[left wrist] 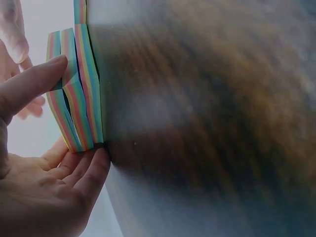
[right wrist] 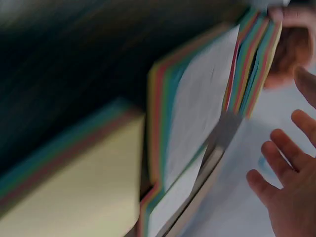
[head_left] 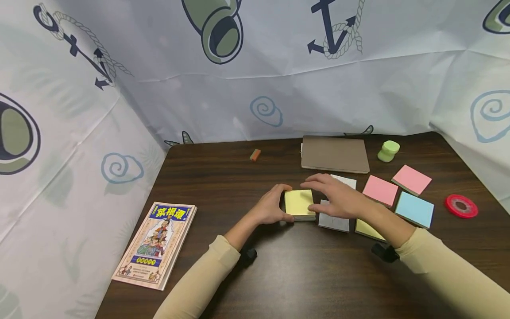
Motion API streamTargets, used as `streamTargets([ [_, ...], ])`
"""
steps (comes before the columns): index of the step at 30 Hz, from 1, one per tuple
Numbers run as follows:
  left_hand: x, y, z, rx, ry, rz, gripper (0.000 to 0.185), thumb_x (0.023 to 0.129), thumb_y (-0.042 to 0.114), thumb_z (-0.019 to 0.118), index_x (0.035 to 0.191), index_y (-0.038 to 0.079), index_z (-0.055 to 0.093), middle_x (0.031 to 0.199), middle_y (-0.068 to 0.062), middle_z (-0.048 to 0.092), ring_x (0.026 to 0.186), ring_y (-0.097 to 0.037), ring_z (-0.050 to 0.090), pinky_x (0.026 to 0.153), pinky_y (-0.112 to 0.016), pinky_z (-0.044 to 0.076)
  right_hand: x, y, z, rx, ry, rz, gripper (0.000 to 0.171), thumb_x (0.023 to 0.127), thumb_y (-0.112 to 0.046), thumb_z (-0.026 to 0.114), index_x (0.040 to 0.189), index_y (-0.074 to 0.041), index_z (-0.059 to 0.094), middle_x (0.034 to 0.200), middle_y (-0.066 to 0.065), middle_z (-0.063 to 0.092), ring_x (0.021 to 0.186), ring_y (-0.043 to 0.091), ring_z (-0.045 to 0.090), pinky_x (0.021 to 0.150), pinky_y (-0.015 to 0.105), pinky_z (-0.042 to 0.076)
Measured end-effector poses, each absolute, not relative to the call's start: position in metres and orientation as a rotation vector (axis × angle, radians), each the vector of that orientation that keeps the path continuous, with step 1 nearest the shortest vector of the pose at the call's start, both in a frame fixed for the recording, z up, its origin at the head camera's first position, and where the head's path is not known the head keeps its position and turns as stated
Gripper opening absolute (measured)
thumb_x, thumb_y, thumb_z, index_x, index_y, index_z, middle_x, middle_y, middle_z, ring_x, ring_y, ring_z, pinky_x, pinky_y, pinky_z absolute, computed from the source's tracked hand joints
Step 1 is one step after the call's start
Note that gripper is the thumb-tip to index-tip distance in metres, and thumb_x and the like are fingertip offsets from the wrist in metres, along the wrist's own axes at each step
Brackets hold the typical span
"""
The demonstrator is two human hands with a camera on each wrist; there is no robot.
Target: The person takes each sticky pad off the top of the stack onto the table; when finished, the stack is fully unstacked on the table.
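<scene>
A stack of sticky note pads (head_left: pixel 299 202), yellow on top, stands on the dark wooden table. Its striped coloured edges (left wrist: pixel 74 111) show in the left wrist view. My left hand (head_left: pixel 272 207) holds the stack from its left side, with the thumb at the near edge and the fingers at the far side. Just right of the stack, my right hand (head_left: pixel 334 196) hovers with its fingers spread, holding nothing; the right wrist view shows the fingers apart from the pads. Beneath it lie white-topped pads (head_left: pixel 334 222) and a partly hidden yellow pad (head_left: pixel 368 230).
Pink pads (head_left: pixel 380 190) and a blue pad (head_left: pixel 414 209) lie at the right, near a red ring-shaped roll (head_left: pixel 461 206). Behind are a brown notebook (head_left: pixel 334 153), a green waisted object (head_left: pixel 388 151) and a small orange-green block (head_left: pixel 255 155). An illustrated book (head_left: pixel 155 243) lies at the left.
</scene>
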State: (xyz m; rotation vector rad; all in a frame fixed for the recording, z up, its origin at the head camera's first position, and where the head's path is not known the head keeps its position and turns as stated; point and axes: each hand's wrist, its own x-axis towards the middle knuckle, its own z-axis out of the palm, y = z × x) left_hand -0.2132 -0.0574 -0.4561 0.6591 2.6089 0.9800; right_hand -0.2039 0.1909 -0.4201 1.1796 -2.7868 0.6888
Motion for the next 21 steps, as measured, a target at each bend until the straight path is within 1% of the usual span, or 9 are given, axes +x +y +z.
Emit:
streamTargets([
  [3,-0.213,-0.058,-0.457,0.663,2.604,0.973,0.085,0.071,0.024,0.09,0.141,0.011,0.042,0.136,-0.005,0.049,0.123,-0.025,0.049,0.101,-0.044,0.04,-0.203,0.174,-0.424,1.243,-2.835,0.664,0.069,0.085,-0.043,0.075,0.142,-0.012,0.052,0.14,0.013,0.049,0.128,0.029,0.045,0.1,0.049,0.041],
  [7,-0.213,-0.058,-0.457,0.663,2.6,0.971,0.085,0.072,0.024,0.089,0.141,0.011,0.042,0.138,-0.005,0.048,0.125,-0.024,0.048,0.102,-0.043,0.04,-0.204,0.163,-0.43,1.254,-2.895,0.659,0.076,0.082,-0.044,0.078,0.144,-0.011,0.049,0.141,0.012,0.048,0.128,0.027,0.045,0.099,0.047,0.042],
  [13,-0.212,-0.057,-0.454,0.673,2.605,0.974,0.087,0.07,0.021,0.089,0.142,0.009,0.041,0.137,-0.006,0.048,0.122,-0.023,0.049,0.101,-0.042,0.04,-0.207,0.154,-0.436,1.271,-2.93,0.67,0.074,0.08,-0.038,0.081,0.142,-0.01,0.051,0.138,0.007,0.049,0.12,0.021,0.049,0.093,0.041,0.045],
  [21,-0.213,-0.057,-0.455,0.703,2.634,0.93,0.089,0.068,0.02,0.09,0.141,0.01,0.041,0.135,-0.004,0.049,0.117,-0.02,0.051,0.099,-0.038,0.041,-0.209,0.15,-0.436,1.287,-2.904,0.64,0.072,0.08,-0.035,0.08,0.141,-0.011,0.052,0.134,0.005,0.051,0.115,0.018,0.049,0.091,0.039,0.046],
])
